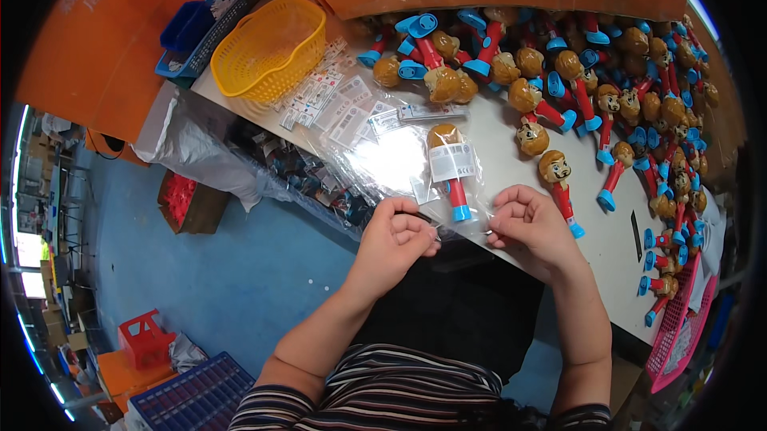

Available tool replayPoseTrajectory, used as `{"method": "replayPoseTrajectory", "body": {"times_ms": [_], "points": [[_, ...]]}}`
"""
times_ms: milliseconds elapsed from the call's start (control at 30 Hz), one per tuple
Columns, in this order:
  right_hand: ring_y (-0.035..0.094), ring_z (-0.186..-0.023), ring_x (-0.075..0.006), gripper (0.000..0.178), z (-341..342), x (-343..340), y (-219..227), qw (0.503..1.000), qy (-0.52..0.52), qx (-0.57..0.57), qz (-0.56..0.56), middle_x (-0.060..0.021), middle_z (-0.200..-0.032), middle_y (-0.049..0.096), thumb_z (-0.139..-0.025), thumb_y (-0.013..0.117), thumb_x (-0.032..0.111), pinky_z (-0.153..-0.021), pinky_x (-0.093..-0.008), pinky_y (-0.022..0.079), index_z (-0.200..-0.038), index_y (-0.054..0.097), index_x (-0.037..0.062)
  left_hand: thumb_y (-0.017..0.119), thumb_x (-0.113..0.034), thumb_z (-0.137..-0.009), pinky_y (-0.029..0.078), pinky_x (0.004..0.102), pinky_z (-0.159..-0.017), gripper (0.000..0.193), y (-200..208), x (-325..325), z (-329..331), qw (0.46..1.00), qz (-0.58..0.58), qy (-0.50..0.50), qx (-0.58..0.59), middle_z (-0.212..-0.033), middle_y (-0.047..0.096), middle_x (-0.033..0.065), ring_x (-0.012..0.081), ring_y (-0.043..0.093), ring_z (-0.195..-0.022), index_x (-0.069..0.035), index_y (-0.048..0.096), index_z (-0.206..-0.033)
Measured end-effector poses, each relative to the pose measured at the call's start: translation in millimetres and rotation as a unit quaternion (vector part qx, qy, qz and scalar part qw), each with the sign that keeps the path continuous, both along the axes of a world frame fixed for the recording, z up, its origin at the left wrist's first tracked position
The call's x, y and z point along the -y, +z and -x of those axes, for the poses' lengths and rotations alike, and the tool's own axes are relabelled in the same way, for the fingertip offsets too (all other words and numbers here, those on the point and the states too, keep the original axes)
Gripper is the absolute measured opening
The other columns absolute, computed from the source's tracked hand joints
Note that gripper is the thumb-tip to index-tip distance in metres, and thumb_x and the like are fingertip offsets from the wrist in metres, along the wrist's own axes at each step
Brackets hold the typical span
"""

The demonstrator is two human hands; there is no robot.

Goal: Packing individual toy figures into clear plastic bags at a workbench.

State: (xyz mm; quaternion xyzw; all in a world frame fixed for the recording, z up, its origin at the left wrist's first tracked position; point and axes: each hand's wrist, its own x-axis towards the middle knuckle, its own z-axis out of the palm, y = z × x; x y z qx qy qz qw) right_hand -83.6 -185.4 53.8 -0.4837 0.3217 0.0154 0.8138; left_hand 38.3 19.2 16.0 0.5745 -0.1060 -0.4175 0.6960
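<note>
A clear plastic bag (480,206) lies at the near edge of the table, with a toy figure (458,195) inside. The figure has brown hair, a red body and a blue foot end, and a white printed label (453,162) covers its middle. My left hand (396,241) is closed, thumb and fingers pinching at the bag's near left corner. On the other side, my right hand (534,230) pinches the bag's near right corner. Just right of the bag lies a loose figure (560,183).
Many similar figures (607,103) are heaped along the far and right side. A yellow basket (240,51), blue baskets (209,35) and flat printed bags (345,115) stand at the left. A pink basket (667,351) is at the right edge. Below left, packed bags (300,175) fill a lined container.
</note>
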Motion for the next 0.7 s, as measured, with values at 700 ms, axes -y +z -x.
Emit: {"method": "replayPoseTrajectory", "body": {"times_ms": [700], "points": [[0.054,-0.105,-0.0131,0.007,-9.4,-5.7,2.9,0.948,0.153,0.188,0.204,-0.0099,-0.129,0.050,-0.090,0.065,0.007,-0.088,-0.0274,0.046,-0.092,0.061,0.0016,0.060,-0.014,-0.097,0.055,0.0307,-0.081,0.057,24.2,17.9,-20.5,0.996,0.037,-0.006,-0.084,-0.103,0.064,0.0176,0.0210,0.066,-0.092,-0.001,0.025,-0.140]]}}
